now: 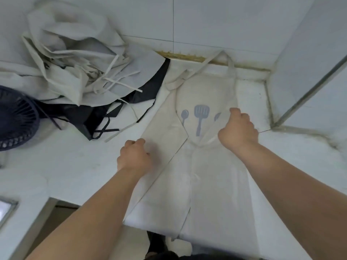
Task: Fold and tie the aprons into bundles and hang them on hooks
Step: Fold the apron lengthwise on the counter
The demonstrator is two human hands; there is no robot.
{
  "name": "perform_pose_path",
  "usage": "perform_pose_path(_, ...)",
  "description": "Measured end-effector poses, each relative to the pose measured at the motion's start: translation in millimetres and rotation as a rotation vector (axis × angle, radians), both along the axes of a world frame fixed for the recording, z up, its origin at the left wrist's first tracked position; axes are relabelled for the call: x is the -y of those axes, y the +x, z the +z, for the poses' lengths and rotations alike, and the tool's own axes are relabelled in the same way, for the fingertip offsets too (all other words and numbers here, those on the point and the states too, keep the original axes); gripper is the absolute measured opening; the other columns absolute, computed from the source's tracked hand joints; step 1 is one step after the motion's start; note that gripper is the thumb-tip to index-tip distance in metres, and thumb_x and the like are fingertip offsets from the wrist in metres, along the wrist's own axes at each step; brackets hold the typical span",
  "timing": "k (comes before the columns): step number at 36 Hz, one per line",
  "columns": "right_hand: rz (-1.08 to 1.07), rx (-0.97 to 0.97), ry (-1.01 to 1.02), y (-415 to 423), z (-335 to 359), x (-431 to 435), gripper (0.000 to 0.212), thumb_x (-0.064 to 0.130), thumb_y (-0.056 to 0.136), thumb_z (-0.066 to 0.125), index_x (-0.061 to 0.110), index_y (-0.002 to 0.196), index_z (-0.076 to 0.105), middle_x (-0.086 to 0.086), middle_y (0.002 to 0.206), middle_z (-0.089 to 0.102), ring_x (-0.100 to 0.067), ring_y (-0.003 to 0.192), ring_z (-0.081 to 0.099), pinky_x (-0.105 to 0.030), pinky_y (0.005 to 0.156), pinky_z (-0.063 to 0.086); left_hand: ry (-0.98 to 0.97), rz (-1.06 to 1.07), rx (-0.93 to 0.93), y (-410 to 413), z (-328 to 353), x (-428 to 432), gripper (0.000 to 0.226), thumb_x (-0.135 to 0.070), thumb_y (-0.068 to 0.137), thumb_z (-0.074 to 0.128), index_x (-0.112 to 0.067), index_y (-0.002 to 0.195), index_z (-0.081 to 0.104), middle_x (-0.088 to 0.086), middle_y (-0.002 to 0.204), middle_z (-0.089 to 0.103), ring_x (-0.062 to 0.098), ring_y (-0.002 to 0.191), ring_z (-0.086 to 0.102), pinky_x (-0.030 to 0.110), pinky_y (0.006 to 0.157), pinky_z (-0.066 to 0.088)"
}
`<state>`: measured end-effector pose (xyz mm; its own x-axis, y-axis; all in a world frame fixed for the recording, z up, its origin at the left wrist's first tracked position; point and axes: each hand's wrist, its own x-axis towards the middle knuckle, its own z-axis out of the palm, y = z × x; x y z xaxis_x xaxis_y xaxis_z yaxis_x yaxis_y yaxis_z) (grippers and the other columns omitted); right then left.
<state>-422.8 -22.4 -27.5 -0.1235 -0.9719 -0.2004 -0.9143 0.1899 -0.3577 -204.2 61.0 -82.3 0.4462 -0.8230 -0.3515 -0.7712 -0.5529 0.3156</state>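
A cream apron (206,184) with grey utensil prints (201,117) lies flat on the white counter, its lower end hanging over the front edge. Its left side is folded in over the middle, and its neck strap (230,62) reaches the back wall. My left hand (134,156) rests with curled fingers on the folded left flap. My right hand (237,128) grips the apron's right edge and holds that side pulled in over the print.
A heap of cream aprons (75,59) with loose ties lies at the back left, over a black apron (90,117). A dark fan (15,117) stands at the left edge. The tiled wall and a corner (272,102) close the right side.
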Motion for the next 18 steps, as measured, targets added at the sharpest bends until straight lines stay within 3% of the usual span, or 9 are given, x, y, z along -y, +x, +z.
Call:
perform_pose_path(4, 0.166, 0.179, 0.176, 28, -15, -27, 0.040, 0.010, 0.088, 0.051, 0.007, 0.127, 0.046, -0.016, 0.125, 0.053, -0.033, 0.119, 0.050, -0.030, 0.090, 0.041, -0.027, 0.058, 0.003, 8, -1, -33, 0.045, -0.021, 0.096, 0.045, -0.023, 0.141, 0.041, 0.008, 0.140, 0.039, 0.029, 0.122, 0.043, 0.040, 0.092, 0.044)
perform_pose_path(6, 0.226, 0.207, 0.240, 42, -26, -41, 0.007, 0.013, 0.089, 0.050, 0.009, 0.088, 0.055, -0.013, 0.096, 0.056, -0.029, 0.101, 0.056, -0.026, 0.071, 0.038, -0.036, 0.100, 0.016, 17, -2, -52, 0.043, -0.021, 0.097, 0.043, -0.022, 0.140, 0.043, 0.008, 0.139, 0.040, 0.029, 0.122, 0.043, 0.040, 0.092, 0.043)
perform_pose_path(8, 0.271, 0.243, 0.301, 52, -36, -53, 0.029, 0.015, 0.089, 0.049, 0.013, 0.061, 0.039, -0.006, 0.068, 0.044, -0.024, 0.078, 0.047, -0.027, 0.054, 0.030, -0.047, 0.140, 0.002, 27, -4, -64, 0.043, -0.022, 0.097, 0.044, -0.022, 0.139, 0.045, 0.008, 0.139, 0.042, 0.030, 0.121, 0.044, 0.041, 0.094, 0.043)
perform_pose_path(11, 0.284, 0.275, 0.401, 64, -48, -75, 0.038, 0.020, 0.089, 0.053, 0.014, 0.056, 0.036, -0.003, 0.054, 0.037, -0.025, 0.062, 0.043, -0.025, 0.055, 0.036, 0.006, 0.181, -0.054, 44, -9, -82, 0.044, -0.027, 0.095, 0.046, -0.022, 0.139, 0.044, 0.007, 0.135, 0.047, 0.029, 0.118, 0.048, 0.043, 0.095, 0.045)
perform_pose_path(13, 0.260, 0.344, 0.460, 69, -51, -88, 0.036, 0.023, 0.089, 0.054, 0.011, 0.056, 0.044, -0.004, 0.055, 0.041, -0.025, 0.054, 0.044, -0.027, 0.058, 0.038, 0.064, 0.170, -0.081, 51, -10, -89, 0.036, -0.028, 0.095, 0.046, -0.019, 0.130, 0.050, 0.006, 0.124, 0.054, 0.027, 0.107, 0.052, 0.035, 0.085, 0.046)
perform_pose_path(15, 0.235, 0.423, 0.512, 74, -54, -99, 0.035, 0.029, 0.090, 0.056, -0.005, 0.080, 0.062, -0.008, 0.070, 0.049, -0.027, 0.062, 0.052, -0.029, 0.061, 0.039, 0.067, 0.127, -0.090, 55, -8, -92, 0.021, -0.026, 0.095, 0.046, -0.014, 0.109, 0.056, 0.005, 0.105, 0.059, 0.023, 0.090, 0.052, 0.028, 0.069, 0.041)
perform_pose_path(16, 0.231, 0.448, 0.525, 75, -56, -104, 0.043, 0.033, 0.090, 0.058, -0.010, 0.094, 0.062, -0.009, 0.075, 0.051, -0.030, 0.069, 0.057, -0.030, 0.062, 0.041, 0.057, 0.102, -0.111, 56, -7, -93, 0.019, -0.026, 0.095, 0.046, -0.012, 0.102, 0.057, 0.003, 0.097, 0.058, 0.021, 0.085, 0.051, 0.027, 0.063, 0.038)
perform_pose_path(17, 0.235, 0.452, 0.536, 78, -56, -109, 0.049, 0.038, 0.089, 0.058, -0.010, 0.095, 0.062, -0.008, 0.076, 0.051, -0.030, 0.073, 0.059, -0.030, 0.064, 0.041, 0.044, 0.066, -0.149, 57, -5, -94, 0.022, -0.029, 0.095, 0.046, -0.010, 0.100, 0.058, 0.001, 0.092, 0.057, 0.018, 0.081, 0.050, 0.025, 0.060, 0.036)
perform_pose_path(18, 0.247, 0.433, 0.529, 81, -57, -113, 0.050, 0.043, 0.089, 0.059, -0.007, 0.083, 0.063, -0.006, 0.071, 0.050, -0.026, 0.070, 0.057, -0.029, 0.064, 0.041, 0.034, 0.029, -0.204, 58, -4, -96, 0.027, -0.032, 0.096, 0.045, -0.009, 0.099, 0.059, -0.001, 0.089, 0.056, 0.015, 0.078, 0.050, 0.022, 0.059, 0.036)
